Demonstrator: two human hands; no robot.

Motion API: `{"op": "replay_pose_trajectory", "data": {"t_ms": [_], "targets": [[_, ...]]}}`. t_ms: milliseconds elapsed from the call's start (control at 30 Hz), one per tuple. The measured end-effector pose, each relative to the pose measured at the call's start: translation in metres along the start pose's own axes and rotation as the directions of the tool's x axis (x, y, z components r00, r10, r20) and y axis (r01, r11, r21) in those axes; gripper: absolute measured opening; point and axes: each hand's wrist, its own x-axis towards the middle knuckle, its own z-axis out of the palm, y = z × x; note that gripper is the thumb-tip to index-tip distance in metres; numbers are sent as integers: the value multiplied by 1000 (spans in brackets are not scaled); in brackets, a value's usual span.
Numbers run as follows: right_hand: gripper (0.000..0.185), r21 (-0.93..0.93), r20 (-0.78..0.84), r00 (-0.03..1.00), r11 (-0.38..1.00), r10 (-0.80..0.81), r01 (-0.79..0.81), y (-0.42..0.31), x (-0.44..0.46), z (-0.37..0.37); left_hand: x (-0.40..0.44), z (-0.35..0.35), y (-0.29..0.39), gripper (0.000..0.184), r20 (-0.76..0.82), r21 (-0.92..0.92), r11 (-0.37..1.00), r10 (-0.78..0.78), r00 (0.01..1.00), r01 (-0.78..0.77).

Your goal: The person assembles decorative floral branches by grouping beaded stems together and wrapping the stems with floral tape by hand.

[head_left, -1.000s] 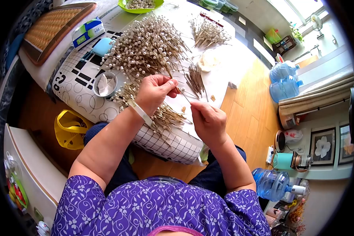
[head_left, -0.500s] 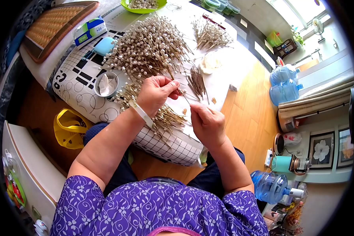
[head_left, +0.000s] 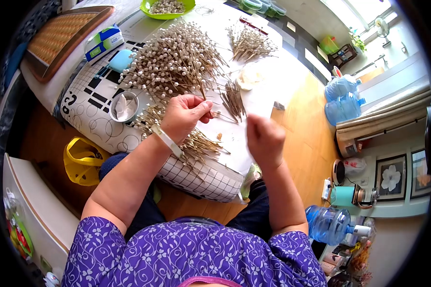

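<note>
My left hand (head_left: pixel 183 116) pinches a thin brown stem (head_left: pixel 203 90) just in front of a big heap of stems with small white beads (head_left: pixel 177 57). To its right, my right hand (head_left: pixel 266 139) is closed and blurred; whether anything is between its fingers cannot be made out. Beyond the hands lies a small bundle of bare brown sticks (head_left: pixel 233 101). Under my left forearm another bunch of pale stems (head_left: pixel 201 142) spreads over the white cloth. A smaller beaded bunch (head_left: pixel 250 42) rests at the back right.
A cup with white pieces (head_left: pixel 124 107) and a blue item (head_left: pixel 121 61) stand at the left, near a tissue pack (head_left: pixel 104 43). A green bowl (head_left: pixel 167 16) sits at the back, and a yellow bag (head_left: pixel 83 161) is below the table edge.
My right hand has moved right, away from my left hand and the thin stem between them. My left hand stays nearly in place, and the view has shifted slightly.
</note>
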Motion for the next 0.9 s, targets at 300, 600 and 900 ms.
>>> {"op": "replay_pose_trajectory", "data": {"t_ms": [300,600,900], "targets": [[12,-323,139,876,858,461,-400,173,26,44,-2,4,6,14,63,-5,1000,-24,998,24],[44,-305,180,740,752,648,-585,164,46,40,-6,0,7,13,137,-38,998,-44,990,49],[17,500,638,660,438,397,-747,-12,19,22,-23,13,-4,12,270,4,998,-54,961,55]]}}
